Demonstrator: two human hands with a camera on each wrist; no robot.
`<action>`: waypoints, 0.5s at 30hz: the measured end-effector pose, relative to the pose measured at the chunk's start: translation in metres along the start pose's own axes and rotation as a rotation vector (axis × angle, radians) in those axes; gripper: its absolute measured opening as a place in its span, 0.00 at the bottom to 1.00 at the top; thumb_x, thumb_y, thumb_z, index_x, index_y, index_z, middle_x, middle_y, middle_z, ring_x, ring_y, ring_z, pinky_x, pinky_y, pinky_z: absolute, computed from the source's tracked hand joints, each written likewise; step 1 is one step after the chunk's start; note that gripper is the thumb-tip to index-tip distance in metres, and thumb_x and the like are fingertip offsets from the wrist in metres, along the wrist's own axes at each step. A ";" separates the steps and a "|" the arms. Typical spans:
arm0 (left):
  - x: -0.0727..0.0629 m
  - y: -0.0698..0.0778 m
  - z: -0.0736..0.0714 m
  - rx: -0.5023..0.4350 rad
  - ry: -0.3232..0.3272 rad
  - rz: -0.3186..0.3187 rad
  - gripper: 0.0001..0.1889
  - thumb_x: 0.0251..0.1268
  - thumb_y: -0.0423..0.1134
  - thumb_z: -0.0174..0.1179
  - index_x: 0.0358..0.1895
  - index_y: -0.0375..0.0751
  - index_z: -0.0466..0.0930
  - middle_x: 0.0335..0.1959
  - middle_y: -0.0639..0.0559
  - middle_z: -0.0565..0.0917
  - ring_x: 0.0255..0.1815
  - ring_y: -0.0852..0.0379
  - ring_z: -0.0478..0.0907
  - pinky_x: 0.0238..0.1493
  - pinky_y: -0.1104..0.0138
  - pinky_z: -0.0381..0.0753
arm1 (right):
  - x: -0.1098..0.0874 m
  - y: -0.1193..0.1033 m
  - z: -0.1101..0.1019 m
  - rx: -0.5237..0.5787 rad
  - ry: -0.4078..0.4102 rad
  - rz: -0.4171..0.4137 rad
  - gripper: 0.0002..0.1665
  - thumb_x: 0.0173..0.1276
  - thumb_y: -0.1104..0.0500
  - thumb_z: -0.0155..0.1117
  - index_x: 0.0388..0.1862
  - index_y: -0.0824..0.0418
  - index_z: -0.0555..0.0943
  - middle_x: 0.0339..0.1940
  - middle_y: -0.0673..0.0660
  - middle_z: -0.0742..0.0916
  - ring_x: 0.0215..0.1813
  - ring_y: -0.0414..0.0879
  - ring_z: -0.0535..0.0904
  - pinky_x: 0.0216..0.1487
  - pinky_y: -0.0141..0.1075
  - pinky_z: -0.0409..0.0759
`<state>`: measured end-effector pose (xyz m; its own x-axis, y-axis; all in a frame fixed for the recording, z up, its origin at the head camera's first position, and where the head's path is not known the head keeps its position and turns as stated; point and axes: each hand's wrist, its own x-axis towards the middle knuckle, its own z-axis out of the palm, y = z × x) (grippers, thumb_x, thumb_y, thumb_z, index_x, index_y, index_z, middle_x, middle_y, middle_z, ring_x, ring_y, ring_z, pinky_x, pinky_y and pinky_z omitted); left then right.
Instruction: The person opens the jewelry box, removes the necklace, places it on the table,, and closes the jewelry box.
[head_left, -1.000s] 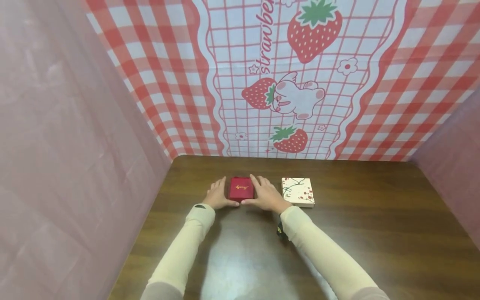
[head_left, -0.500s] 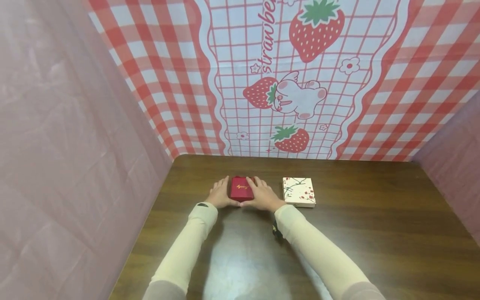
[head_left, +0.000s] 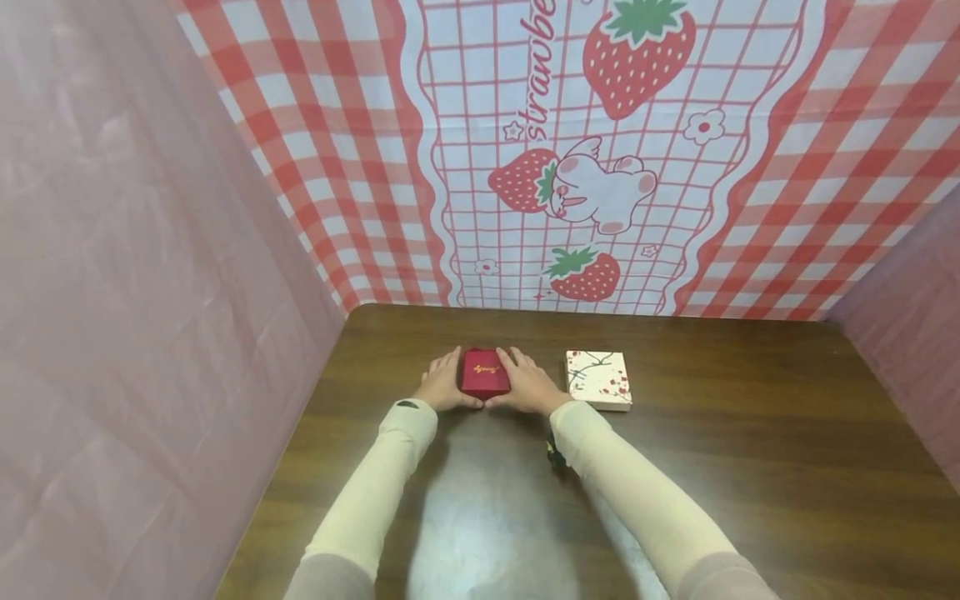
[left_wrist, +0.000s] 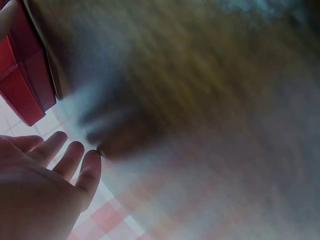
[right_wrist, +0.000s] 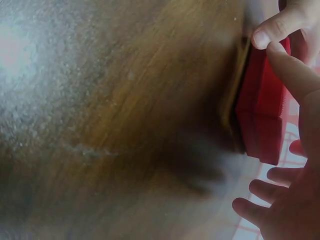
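Square red box with gold script lettering on top [head_left: 484, 381]: sits on the worktop left of its middle, toward the far edge, framed by both hands.
Left hand [head_left: 441, 385]: at 9 o'clock from the red box; thumb bent in toward the box's 6 o'clock side, fingers pointing to 12.
Left grip: spread wide, fingers loosely straight and not wrapped round anything; whether the palm presses the box cannot be told.
Right hand [head_left: 531, 388]: just past 3 o'clock from the red box; one finger overlaps the box's 2 o'clock corner in the head view.
Right grip: spread likewise, fingers apart and nearly straight, curled round nothing; firm contact with the box cannot be told.
Thumbs [right_wrist: 294, 72]: tips meet or nearly meet before the box's 6 o'clock face.
Square cream box with red blossoms and dark branches [head_left: 597, 377]: at 3 o'clock from the red box, beyond the right hand, lying flat.
Worktop [head_left: 750, 442]: brown wood grain, a bright glare at 6 o'clock from the red box.
Pale cream sleeves [head_left: 371, 487]: cover both forearms, coming in from 7 and 5 o'clock.
Red-and-white checked fabric with strawberry prints [head_left: 345, 192]: hangs at 12 o'clock.
Plain pink cloths [head_left: 150, 308]: flank the worktop at 9 and 3 o'clock.
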<state>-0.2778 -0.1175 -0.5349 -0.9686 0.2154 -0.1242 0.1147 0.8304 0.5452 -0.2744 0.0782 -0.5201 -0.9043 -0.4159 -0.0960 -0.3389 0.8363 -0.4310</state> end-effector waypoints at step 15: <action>0.002 0.000 0.003 0.010 -0.013 -0.010 0.63 0.37 0.49 0.80 0.77 0.38 0.47 0.72 0.36 0.66 0.71 0.38 0.61 0.68 0.45 0.61 | 0.005 0.003 0.006 0.016 0.031 0.005 0.59 0.52 0.41 0.76 0.76 0.64 0.58 0.73 0.68 0.67 0.71 0.64 0.67 0.67 0.58 0.70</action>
<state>-0.2792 -0.1156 -0.5375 -0.9668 0.2135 -0.1403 0.1073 0.8379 0.5353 -0.2791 0.0769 -0.5272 -0.9137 -0.4002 -0.0707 -0.3303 0.8326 -0.4445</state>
